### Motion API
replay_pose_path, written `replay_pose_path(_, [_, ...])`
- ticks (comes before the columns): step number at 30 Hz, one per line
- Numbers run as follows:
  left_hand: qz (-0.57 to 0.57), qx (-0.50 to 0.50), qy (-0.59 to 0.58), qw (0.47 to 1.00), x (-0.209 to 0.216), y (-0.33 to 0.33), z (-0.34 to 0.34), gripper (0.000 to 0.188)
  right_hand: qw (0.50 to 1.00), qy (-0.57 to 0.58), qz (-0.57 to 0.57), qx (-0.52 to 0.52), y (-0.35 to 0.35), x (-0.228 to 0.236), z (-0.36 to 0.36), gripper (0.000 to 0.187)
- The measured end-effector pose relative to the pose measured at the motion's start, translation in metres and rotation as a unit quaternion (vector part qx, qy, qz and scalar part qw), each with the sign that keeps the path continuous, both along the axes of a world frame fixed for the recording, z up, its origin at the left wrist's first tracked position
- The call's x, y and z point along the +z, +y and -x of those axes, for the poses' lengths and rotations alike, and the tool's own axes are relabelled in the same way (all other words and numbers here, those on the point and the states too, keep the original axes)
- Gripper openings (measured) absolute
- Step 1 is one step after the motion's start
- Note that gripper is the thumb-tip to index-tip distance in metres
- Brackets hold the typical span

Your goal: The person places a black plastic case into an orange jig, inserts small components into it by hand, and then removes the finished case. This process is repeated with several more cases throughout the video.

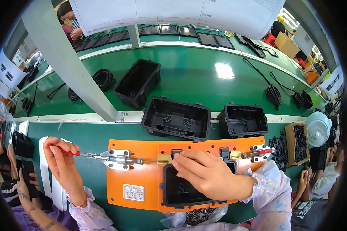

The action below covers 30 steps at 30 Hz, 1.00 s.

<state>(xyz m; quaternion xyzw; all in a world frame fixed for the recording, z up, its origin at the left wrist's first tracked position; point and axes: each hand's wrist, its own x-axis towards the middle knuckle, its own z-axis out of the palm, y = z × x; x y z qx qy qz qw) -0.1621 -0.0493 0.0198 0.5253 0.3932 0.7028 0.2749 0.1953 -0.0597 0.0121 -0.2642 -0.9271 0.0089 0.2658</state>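
My left hand (63, 163) is closed round the red handle (67, 152) of a metal toggle clamp (121, 159) at the left of an orange fixture plate (142, 177). My right hand (208, 171) reaches across a black plastic box (189, 198) set in the fixture. Its fingertips press together on a small black latch (176, 151) at the box's far edge, beside a brass block (164, 158); the thumb is hidden. Another black latch (224, 151) stands to the right. Near it, a second toggle clamp (254, 154) with a red handle points inward.
Black boxes (176, 117) stand behind the fixture. To the right are loose black parts (278, 152), a carton (291, 148) and a pale blue fan (318, 129). A bag of screws (198, 216) lies in front. A grey post (73, 65) rises at left; people work on both sides.
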Motion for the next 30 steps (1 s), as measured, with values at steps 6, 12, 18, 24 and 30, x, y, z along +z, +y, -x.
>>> replay_pose_path(6, [0.008,0.018,0.206,0.978,0.008,-0.013,-0.034,0.017,0.992,0.044,0.119,-0.013,0.006,0.011,0.005,0.041])
replay_pose_path(12, [-0.132,-0.061,0.534,0.833,0.002,0.002,-0.086,0.032,0.994,0.052,0.099,-0.019,0.003,0.001,-0.005,0.044])
replay_pose_path(18, [-0.077,-0.038,0.527,0.846,-0.002,-0.004,-0.082,0.022,0.995,0.089,0.051,-0.016,0.005,-0.017,0.0,0.05])
replay_pose_path(24, [-0.074,0.046,0.582,0.809,-0.016,-0.008,-0.085,0.035,0.996,0.068,0.041,-0.028,-0.002,-0.031,-0.005,0.058])
replay_pose_path(30, [-0.089,0.02,0.598,0.796,-0.003,-0.008,-0.088,0.024,0.984,0.105,-0.098,-0.105,-0.023,0.029,-0.052,0.064])
